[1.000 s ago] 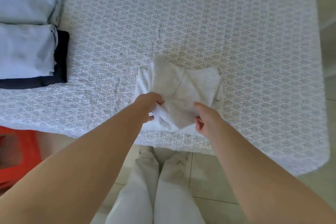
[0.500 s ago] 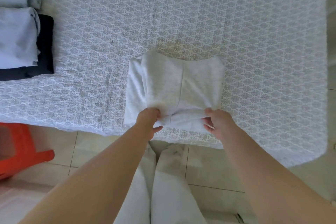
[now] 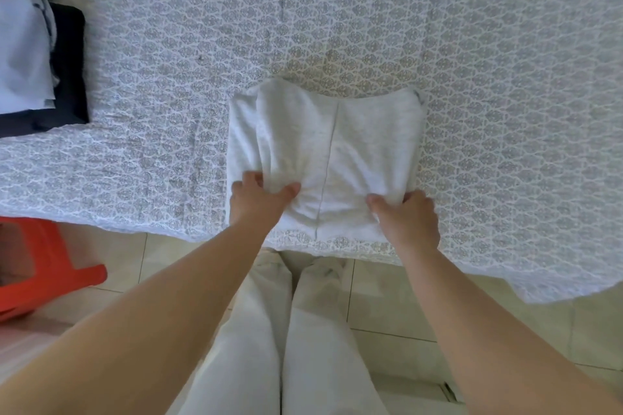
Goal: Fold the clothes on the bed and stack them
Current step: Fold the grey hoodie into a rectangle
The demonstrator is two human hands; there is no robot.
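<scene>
Since a second ago we have drawn the white garment (image 3: 323,158) toward the near edge of the bed (image 3: 472,61) and laid it flatter; then its near flap was lifted off the bed between our hands, and now it lies spread as a folded rectangle with a seam running down its middle. Our left hand (image 3: 259,202) has slid to the garment's near left corner, and its grip is closed on the cloth, thumb on top and fingers tucked at the edge. Our right hand (image 3: 408,216) grasps the near right corner the same way, thumb pressing the top layer. Both corners bunch slightly under the pinch.

At the far left of the bed sits the stack of folded clothes (image 3: 30,54): a pale blue piece lying on a dark one, with another pale piece just beyond it. That stack has drifted toward the left edge of the view compared with before. An orange plastic stool (image 3: 40,276) stands on the tiled floor (image 3: 397,307) beside the bed, lower left. Our white trousers (image 3: 286,347) show below, between the arms.

No label, brand or writing can be read on any of the cloth.
</scene>
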